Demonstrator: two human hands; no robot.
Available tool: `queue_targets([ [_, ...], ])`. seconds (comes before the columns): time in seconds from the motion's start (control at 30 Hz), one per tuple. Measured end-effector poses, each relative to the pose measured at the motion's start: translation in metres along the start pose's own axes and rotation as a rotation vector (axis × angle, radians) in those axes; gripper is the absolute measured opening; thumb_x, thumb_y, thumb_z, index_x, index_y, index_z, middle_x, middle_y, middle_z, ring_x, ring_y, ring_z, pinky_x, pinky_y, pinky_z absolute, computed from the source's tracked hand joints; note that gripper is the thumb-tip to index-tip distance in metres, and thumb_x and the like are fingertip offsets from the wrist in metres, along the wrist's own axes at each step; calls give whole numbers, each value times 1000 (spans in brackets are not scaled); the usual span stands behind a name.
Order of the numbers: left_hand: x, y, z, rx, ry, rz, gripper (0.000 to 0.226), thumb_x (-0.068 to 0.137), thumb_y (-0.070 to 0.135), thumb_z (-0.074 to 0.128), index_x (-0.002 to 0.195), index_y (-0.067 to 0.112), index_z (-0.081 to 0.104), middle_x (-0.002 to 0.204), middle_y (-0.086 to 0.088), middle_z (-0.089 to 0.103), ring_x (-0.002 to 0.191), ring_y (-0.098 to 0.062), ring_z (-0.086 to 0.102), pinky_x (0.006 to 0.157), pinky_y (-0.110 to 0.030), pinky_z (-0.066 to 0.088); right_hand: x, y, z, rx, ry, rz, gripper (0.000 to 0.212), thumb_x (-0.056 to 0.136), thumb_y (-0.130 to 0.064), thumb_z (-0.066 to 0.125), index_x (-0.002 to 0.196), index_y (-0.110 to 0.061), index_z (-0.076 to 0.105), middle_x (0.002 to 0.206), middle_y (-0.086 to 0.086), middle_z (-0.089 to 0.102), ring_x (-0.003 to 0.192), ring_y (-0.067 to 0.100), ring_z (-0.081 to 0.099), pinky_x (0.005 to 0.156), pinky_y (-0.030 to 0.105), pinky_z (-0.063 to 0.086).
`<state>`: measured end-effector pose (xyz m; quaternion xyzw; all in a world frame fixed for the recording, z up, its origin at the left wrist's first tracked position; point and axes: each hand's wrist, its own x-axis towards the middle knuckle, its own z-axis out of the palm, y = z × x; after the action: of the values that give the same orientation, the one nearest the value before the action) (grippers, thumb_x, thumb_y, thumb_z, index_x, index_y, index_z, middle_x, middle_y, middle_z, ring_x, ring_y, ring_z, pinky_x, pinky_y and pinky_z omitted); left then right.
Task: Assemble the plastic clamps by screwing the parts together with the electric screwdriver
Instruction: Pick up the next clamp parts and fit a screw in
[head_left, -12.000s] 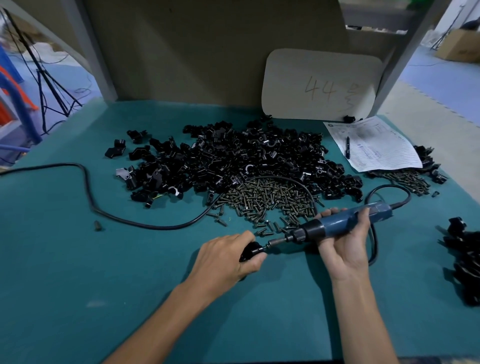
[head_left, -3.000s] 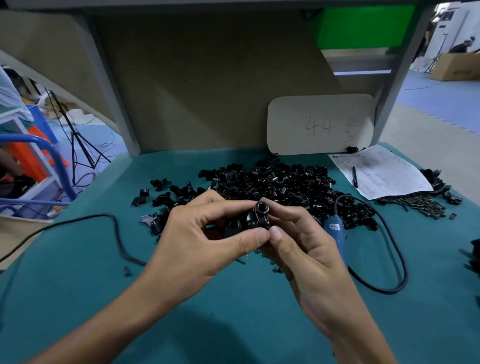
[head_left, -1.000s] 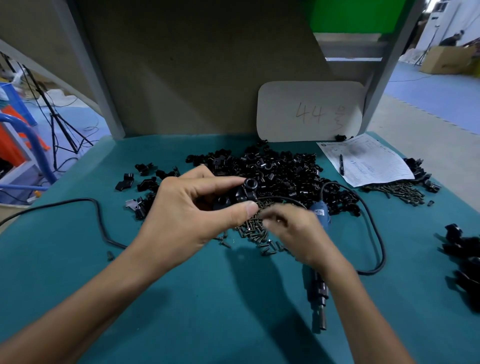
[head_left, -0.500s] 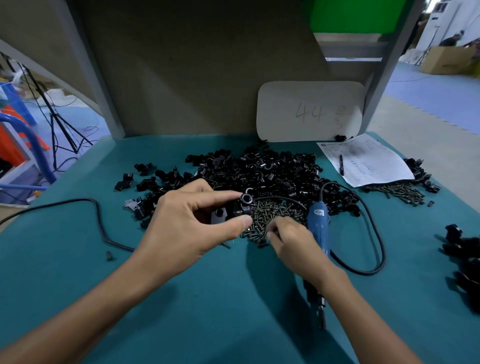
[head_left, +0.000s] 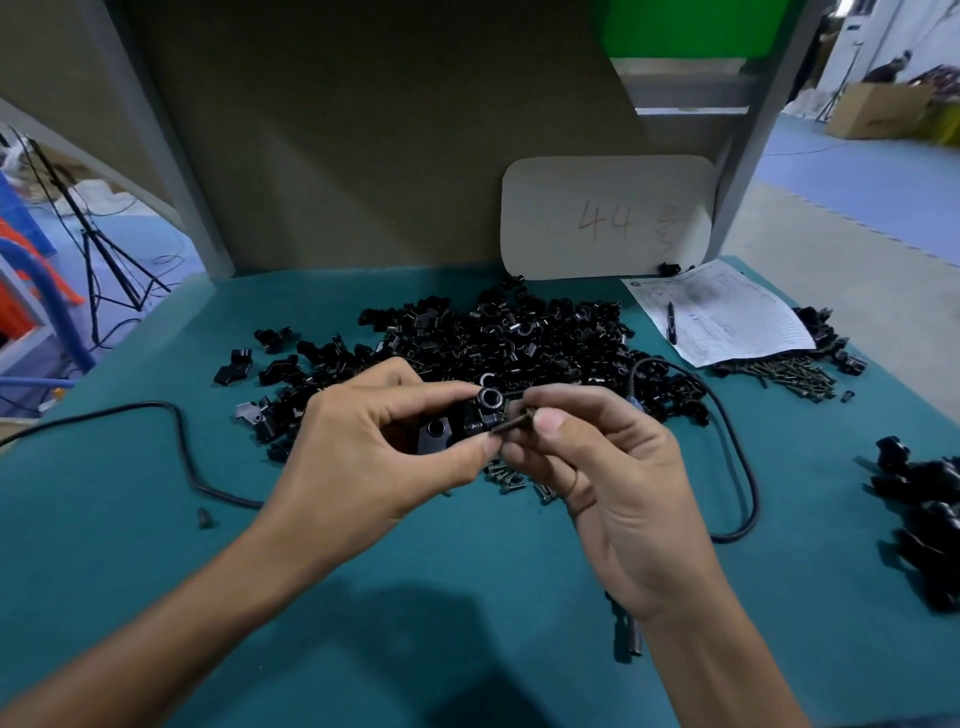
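Observation:
My left hand (head_left: 374, 457) grips a black plastic clamp (head_left: 462, 418) between thumb and fingers, held above the table. My right hand (head_left: 608, 467) pinches a dark screw (head_left: 511, 422) with its tip right beside the clamp. The electric screwdriver lies on the green mat under my right wrist; only its metal bit (head_left: 631, 631) and part of its cable (head_left: 737, 467) show. Behind the hands spreads a big pile of loose black clamp parts (head_left: 498, 338), with a small heap of screws (head_left: 514, 478) just below my fingers.
A second heap of screws (head_left: 789, 371) lies at the right, beside a printed sheet (head_left: 727, 322) with a pen on it. Assembled black clamps (head_left: 930, 514) sit at the right edge. A white board marked 44 (head_left: 608, 218) leans on the back wall. A black cable (head_left: 171, 431) crosses the left.
My right hand has lifted off the screw heap with a screw pinched in it and brought it up to the clamp in my left hand. The screwdriver stays on the mat.

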<state>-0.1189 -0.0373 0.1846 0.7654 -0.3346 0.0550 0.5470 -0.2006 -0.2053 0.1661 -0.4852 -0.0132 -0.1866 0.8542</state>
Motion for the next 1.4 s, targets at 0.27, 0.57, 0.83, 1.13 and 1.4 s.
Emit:
queue_targets([
  [0.27,-3,-1,-3,-24,4,-8,40,63,57,80,100,43,78,77,8,60,62,-1,56,58,-15,44,1,3,-3,-154,-14,-69,15,86,-9,70,91,-17,82,94,12,77,83,20,74,80,26,58],
  [0.57,-3,-2,-3,36,-6,51,34,67,57,79,101,52,75,79,5,60,65,-7,59,60,-18,48,7,3,-14,-485,-105,-28,22,86,-42,71,100,-26,79,94,3,75,83,11,65,77,24,54],
  [0.83,-2,-4,2,140,-19,155,36,73,50,80,107,39,76,78,5,58,67,-14,60,62,-14,45,4,2,-11,-802,-85,-199,31,97,-51,55,74,-30,57,60,-18,47,53,2,39,51,12,30],
  [1.13,4,-35,16,142,25,117,38,73,40,88,108,30,77,77,8,59,70,-9,60,67,-12,44,23,8,-62,-1351,87,-203,35,95,-74,40,92,-43,56,87,-19,59,81,2,59,66,19,38],
  [1.4,13,-98,35,253,3,33,41,77,31,85,115,18,76,78,3,58,68,-15,57,67,-32,50,28,43,-146,-1672,245,405,84,89,-53,70,147,-18,22,126,10,60,103,32,58,79,41,37],
])
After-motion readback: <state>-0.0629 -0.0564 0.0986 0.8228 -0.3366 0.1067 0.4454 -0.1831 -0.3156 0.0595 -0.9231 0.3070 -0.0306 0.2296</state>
